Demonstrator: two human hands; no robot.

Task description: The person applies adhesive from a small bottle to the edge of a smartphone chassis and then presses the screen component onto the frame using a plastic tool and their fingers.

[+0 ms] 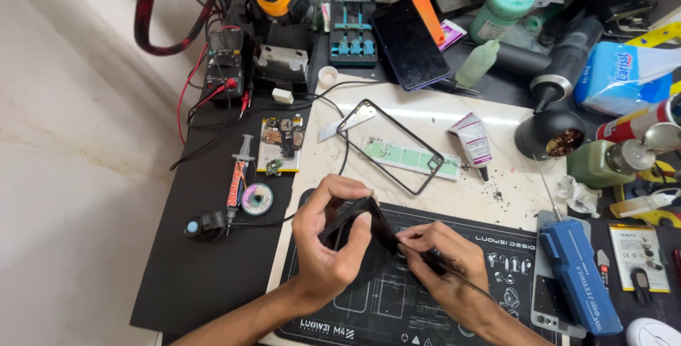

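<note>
Black and thin, the phone part (355, 227) sits gripped in our left hand (328, 243) while our right hand (441, 261) pinches a slim tool (454, 275) against its edge, work seemingly midway, the bare phone frame (390, 146) lying beyond both hands.

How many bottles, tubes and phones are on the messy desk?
Bottles: 3 — mint-capped bottle, small pale green squeeze bottle, green pump bottle
Tubes: 1 — white glue tube
Phones: 2 — dark phone lying at the back, black phone held by the left hand while the right hand works on it
Total: 6
</note>
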